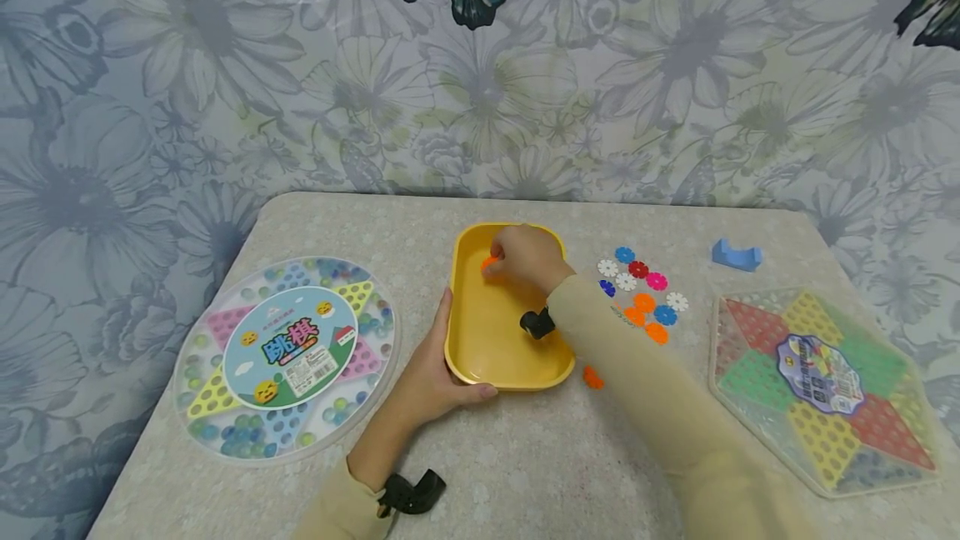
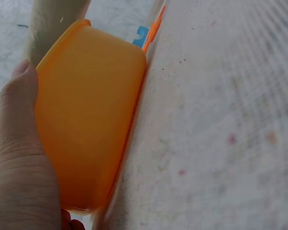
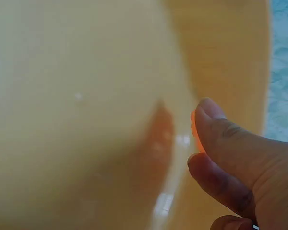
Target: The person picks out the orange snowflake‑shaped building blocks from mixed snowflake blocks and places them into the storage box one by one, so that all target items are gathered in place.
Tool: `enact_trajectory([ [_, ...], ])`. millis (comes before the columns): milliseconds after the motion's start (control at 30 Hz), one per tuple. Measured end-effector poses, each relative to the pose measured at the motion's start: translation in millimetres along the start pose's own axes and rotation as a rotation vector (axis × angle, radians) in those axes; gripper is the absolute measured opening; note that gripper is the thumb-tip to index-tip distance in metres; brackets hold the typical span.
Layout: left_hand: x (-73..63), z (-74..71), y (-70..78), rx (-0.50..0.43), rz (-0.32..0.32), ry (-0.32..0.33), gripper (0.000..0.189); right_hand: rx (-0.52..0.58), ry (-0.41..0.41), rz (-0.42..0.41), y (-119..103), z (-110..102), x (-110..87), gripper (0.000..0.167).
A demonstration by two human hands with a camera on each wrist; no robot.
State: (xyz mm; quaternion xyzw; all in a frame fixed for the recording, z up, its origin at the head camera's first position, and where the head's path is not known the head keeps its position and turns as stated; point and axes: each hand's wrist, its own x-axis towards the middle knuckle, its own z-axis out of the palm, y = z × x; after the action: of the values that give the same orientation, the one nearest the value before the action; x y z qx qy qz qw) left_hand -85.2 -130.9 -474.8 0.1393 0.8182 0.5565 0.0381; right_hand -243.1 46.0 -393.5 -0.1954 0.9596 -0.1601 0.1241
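My right hand [image 1: 531, 257] is over the far end of a yellow plastic tray [image 1: 476, 340], pinching an orange snowflake building disc [image 1: 489, 262] between thumb and finger. In the right wrist view the disc [image 3: 196, 129] shows as a thin orange edge just above the tray's inner surface, close to its side wall. My left hand [image 1: 435, 377] grips the tray's near left corner, its thumb along the near side and its fingers up the left side. The left wrist view shows the thumb against the tray's outer wall [image 2: 91, 115]. No other disc is visible inside the tray.
Right of the tray lie several loose discs in blue, white, red [image 1: 638, 270], pink and orange, one orange disc [image 1: 592, 377] nearer me. A round Chinese checkers set [image 1: 288, 348] sits left, a hexagonal one [image 1: 821, 390] right. Behind that is a blue plastic piece [image 1: 737, 256].
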Motion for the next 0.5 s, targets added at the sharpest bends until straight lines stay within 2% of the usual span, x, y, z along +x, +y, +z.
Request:
enact_trajectory([
  [233, 1.0, -0.1, 1.2, 0.009, -0.003, -0.004, 0.141, 0.002, 0.024, 0.021, 4, 17, 8.0, 0.036],
  [500, 1.0, -0.4, 0.1, 0.002, 0.004, 0.0, 0.14, -0.052, 0.024, 0.003, -2, 19, 7.6, 0.026],
])
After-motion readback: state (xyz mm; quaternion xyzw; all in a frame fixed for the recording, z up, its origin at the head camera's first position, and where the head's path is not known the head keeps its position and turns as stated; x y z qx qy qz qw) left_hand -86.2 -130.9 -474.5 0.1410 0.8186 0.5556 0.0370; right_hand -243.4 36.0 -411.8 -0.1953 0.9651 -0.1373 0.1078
